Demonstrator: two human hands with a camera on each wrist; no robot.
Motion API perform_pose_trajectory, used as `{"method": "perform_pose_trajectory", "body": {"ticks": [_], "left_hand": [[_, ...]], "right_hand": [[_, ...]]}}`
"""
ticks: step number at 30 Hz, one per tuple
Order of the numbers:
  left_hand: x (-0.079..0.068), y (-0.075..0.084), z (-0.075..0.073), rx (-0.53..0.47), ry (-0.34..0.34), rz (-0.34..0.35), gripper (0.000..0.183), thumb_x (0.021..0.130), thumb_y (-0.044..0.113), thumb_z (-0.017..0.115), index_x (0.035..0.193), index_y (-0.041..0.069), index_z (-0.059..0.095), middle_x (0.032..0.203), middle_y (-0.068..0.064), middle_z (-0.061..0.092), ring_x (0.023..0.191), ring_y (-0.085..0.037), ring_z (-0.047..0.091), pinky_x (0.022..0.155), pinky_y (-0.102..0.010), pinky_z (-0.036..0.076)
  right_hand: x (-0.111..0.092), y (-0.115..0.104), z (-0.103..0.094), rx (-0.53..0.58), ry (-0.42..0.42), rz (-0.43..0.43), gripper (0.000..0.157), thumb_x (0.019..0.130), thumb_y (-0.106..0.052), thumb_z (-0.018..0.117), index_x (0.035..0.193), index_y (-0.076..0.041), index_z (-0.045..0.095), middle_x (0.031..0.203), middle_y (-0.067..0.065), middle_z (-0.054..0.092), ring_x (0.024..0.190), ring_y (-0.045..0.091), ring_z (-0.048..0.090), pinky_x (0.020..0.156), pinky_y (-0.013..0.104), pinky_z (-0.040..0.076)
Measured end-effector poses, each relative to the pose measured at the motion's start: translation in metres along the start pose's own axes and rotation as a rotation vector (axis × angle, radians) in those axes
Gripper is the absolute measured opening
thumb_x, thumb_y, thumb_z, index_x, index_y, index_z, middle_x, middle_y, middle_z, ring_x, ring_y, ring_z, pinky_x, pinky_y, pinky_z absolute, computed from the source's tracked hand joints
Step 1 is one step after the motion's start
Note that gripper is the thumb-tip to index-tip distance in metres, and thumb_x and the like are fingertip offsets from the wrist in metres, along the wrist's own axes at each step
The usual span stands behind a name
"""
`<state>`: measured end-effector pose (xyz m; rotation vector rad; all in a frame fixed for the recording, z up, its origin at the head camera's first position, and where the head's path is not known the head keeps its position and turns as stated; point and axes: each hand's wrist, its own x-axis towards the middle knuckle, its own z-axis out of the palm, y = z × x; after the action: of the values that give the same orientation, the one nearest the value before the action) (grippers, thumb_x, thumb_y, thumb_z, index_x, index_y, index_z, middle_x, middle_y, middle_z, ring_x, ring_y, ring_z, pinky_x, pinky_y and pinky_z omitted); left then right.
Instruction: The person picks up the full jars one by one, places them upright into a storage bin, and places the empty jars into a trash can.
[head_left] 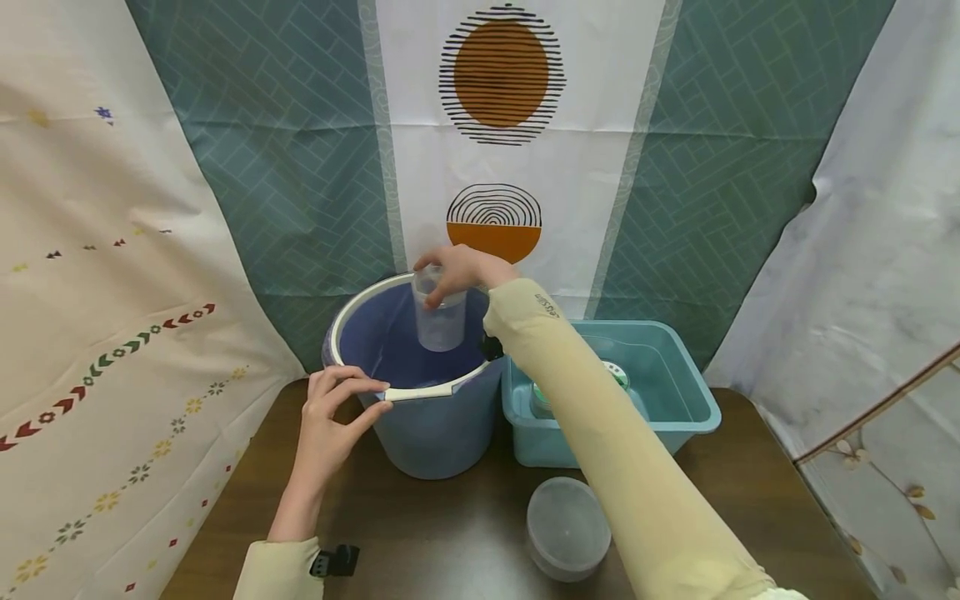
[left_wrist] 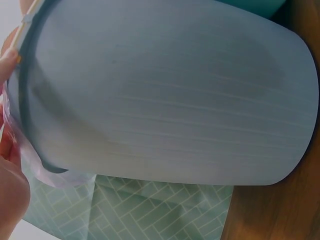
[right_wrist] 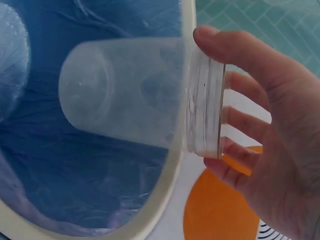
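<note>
A blue trash bin with a cream rim ring and a thin plastic liner stands on the table. At its near-left rim my left hand pinches the edge between thumb and fingers. Over the bin's mouth, my right hand grips a clear plastic jar around its threaded top. No lid shows on the jar, and its base hangs down inside the bin. In the right wrist view the jar looks see-through, with the thumb on one side and the fingers on the other.
Right of the bin sits a teal basin holding green-and-white items, partly hidden by my right sleeve. A translucent round container stands on the brown table near the front. Patterned cloth hangs behind and at both sides.
</note>
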<state>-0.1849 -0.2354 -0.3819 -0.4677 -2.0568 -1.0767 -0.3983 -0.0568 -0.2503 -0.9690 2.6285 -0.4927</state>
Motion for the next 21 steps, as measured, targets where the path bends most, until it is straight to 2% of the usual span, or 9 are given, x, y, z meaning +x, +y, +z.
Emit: {"method": "perform_pose_trajectory", "body": {"ticks": [6, 16, 21], "left_hand": [[0.0010, 0.0024, 0.0000, -0.010, -0.003, -0.002, 0.030, 0.065, -0.013, 0.083, 0.091, 0.000, 0.075, 0.098, -0.013, 0.059, 0.102, -0.010, 0.040, 0.092, -0.022, 0.027], [0.0013, -0.0007, -0.0003, -0.006, -0.009, -0.007, 0.029, 0.065, -0.012, 0.083, 0.090, 0.000, 0.075, 0.098, -0.013, 0.059, 0.102, -0.010, 0.040, 0.092, -0.023, 0.027], [-0.0003, 0.0000, -0.0005, -0.008, -0.005, -0.014, 0.030, 0.065, -0.012, 0.083, 0.091, 0.001, 0.075, 0.099, -0.013, 0.059, 0.102, -0.007, 0.039, 0.092, -0.023, 0.026]], "right_hand": [[0.0004, 0.0046, 0.0045, -0.001, 0.039, 0.031, 0.072, 0.083, -0.031, 0.079, 0.147, -0.021, 0.047, 0.149, 0.006, 0.047, 0.130, 0.025, 0.047, 0.110, 0.046, 0.043], [0.0007, 0.0069, 0.0044, 0.008, 0.039, 0.040, 0.073, 0.083, -0.030, 0.079, 0.148, -0.021, 0.046, 0.150, 0.006, 0.047, 0.132, 0.026, 0.046, 0.110, 0.046, 0.043], [0.0005, 0.0075, 0.0040, -0.067, 0.061, 0.024, 0.086, 0.082, -0.037, 0.080, 0.155, -0.027, 0.035, 0.161, 0.005, 0.033, 0.145, 0.033, 0.027, 0.116, 0.052, 0.035]]}}
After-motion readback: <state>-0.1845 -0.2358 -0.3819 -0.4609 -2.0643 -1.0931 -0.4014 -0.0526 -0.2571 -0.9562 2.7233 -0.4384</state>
